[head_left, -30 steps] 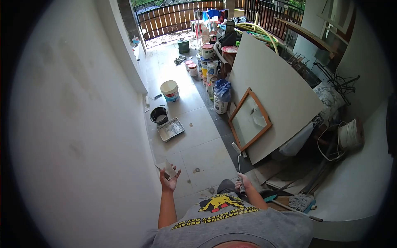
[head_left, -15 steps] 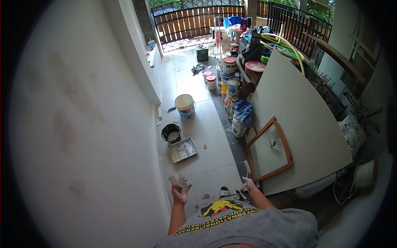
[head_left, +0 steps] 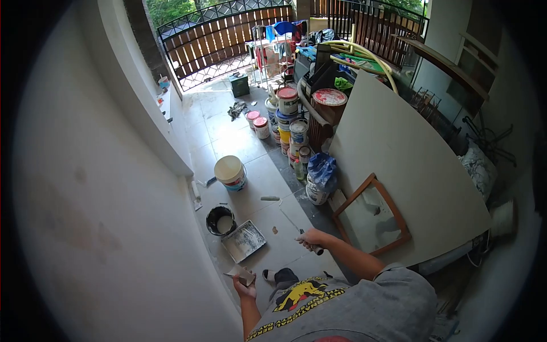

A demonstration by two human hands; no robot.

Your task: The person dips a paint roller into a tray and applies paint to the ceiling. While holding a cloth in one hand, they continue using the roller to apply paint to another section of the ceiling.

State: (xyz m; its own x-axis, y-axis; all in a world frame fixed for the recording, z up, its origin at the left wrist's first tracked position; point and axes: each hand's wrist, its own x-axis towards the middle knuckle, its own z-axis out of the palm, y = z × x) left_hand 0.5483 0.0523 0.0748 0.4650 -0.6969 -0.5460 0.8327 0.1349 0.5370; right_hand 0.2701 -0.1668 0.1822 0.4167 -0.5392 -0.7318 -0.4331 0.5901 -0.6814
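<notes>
Right hand (head_left: 310, 237) swung roller (head_left: 285, 212) forward, head pointing left.

Tiled floor (head_left: 256, 154): paint tray (head_left: 244, 240), black bucket (head_left: 220, 220), cans.

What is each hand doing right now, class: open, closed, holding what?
Left hand: closed on a folded piece of sandpaper.
Right hand: closed on the handle of a paint roller.

Place: you stand on a home's covered, tiled porch under repainting.
Signs: paint cans (head_left: 288, 100) stacked along the floor, a paint tray (head_left: 244, 240), a white bucket (head_left: 231, 172).
Edge: wooden railing (head_left: 216, 43), greenery beyond.
</notes>
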